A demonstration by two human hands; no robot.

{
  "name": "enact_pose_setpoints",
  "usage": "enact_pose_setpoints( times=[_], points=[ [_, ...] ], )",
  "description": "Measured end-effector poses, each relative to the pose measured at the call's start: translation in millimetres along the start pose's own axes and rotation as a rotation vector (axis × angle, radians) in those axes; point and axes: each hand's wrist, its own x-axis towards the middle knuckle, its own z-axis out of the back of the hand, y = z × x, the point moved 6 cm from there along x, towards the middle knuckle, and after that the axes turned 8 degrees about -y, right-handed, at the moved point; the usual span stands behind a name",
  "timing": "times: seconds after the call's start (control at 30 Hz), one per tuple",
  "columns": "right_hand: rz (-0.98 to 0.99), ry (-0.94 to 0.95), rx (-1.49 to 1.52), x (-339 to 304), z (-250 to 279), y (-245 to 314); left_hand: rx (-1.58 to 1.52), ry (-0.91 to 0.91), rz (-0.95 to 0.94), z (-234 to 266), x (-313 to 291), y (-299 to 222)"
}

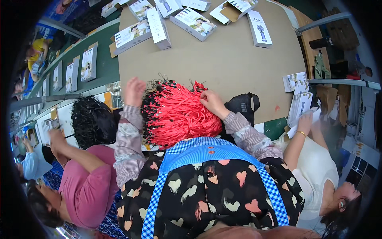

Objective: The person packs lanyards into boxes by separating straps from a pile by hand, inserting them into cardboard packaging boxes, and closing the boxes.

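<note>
In front of me lies a thick heap of red wrist straps [185,115] with black cord ends, bunched mostly along its left and far sides. My right hand [213,104] is over the heap's far right part, its thumb and fingertips closed on a red strap there. Beside the left edge of the heap, my left hand [135,91] is raised. Its fingers are blurred, and I cannot make out anything in them.
White fan boxes [193,24] lie across the far end of the cardboard-covered table [223,63]. More boxes [88,63] stand on the green belt at left. A black strap bundle [93,123] and a black pouch [242,106] flank me. On the right, a co-worker handles white cartons [300,103]; another sits left.
</note>
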Motion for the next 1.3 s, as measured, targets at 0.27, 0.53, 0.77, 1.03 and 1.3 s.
enact_pose_setpoints(
  times=[0.27, 0.53, 0.77, 1.03, 1.3],
  points=[
    [-0.079, 0.034, 0.096, 6, 34, 21, 0.189, 0.22, -0.042, -78, -85, -2],
    [0.161, -0.268, 0.542, 8, 161, 128, 0.546, 1.02, -0.227, -227, -218, 27],
    [-0.179, -0.453, 1.374, 12, 229, 82, 0.536, 1.0, -0.096, -232, -213, 18],
    [-0.188, 0.162, 0.979, 21, 81, 87, 0.037, 0.849, 0.083, -245, -201, -29],
    [0.115, 0.113, 0.162, 38, 115, 100, -0.096, 0.696, 0.115, -210, -162, -27]
  ],
)
